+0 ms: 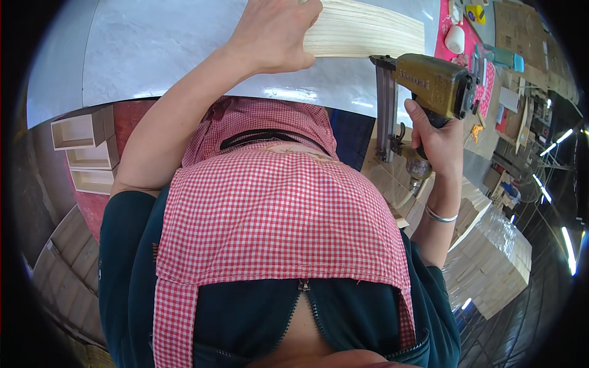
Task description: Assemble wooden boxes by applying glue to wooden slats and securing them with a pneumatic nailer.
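Note:
My left hand grips the left end of a pale wooden board over the light grey tabletop, thumb along its near edge. The board's far side runs out past the top of the view. In my right hand is a pneumatic nail gun with a worn yellow-brown body and a long metal magazine. Its nose is close to the near right corner of the board; whether they touch I cannot tell. The fingers of my right hand wrap the handle, partly hidden behind it.
The grey tabletop ends just in front of my checked apron. Open wooden boxes are stacked at left. At far right lie a white bottle and a pink cloth. Wrapped wooden stacks stand at lower right.

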A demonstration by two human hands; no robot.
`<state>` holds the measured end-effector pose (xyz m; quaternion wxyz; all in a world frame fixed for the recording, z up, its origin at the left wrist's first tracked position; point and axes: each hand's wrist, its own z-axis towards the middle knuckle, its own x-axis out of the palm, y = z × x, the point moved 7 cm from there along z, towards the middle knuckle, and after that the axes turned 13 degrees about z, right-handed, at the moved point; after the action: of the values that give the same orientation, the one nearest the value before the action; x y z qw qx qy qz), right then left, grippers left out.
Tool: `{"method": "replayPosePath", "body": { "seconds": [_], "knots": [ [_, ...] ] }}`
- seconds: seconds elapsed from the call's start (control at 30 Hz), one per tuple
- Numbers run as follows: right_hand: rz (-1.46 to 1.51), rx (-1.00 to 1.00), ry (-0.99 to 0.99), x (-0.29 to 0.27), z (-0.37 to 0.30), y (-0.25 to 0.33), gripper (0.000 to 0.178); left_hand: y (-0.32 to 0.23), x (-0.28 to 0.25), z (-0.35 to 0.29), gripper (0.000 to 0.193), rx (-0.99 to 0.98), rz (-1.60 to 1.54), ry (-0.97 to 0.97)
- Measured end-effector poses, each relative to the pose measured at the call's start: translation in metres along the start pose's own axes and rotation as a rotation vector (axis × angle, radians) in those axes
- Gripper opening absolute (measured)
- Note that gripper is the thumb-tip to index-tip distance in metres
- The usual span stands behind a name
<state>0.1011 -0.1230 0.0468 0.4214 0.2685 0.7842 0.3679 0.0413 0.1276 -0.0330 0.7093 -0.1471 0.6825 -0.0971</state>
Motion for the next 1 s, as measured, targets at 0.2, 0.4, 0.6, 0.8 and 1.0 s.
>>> {"method": "replayPosePath", "body": {
  "seconds": [0.2,0.4,0.6,0.8,1.0],
  "knots": [
    [0.091,-0.024,-0.087,0.004,-0.009,-0.001,0.018,0.008,0.003,-0.008,0.049,-0.005,-0.105,0.041],
    [0.053,-0.051,-0.069,0.022,-0.027,0.015,0.024,0.028,0.019,-0.021,0.059,0.104,-0.359,-0.022],
    [-0.018,-0.212,0.11,0.034,-0.026,0.027,0.023,0.014,0.023,-0.01,0.061,0.127,-0.48,-0.089],
    [-0.067,-0.075,0.115,0.042,-0.028,0.031,0.036,0.007,0.028,-0.006,0.06,0.113,-0.505,-0.11],
    [-0.077,-0.049,0.07,0.044,-0.03,0.029,0.033,0.009,0.033,-0.009,0.06,0.092,-0.53,-0.177]
  ]
}}
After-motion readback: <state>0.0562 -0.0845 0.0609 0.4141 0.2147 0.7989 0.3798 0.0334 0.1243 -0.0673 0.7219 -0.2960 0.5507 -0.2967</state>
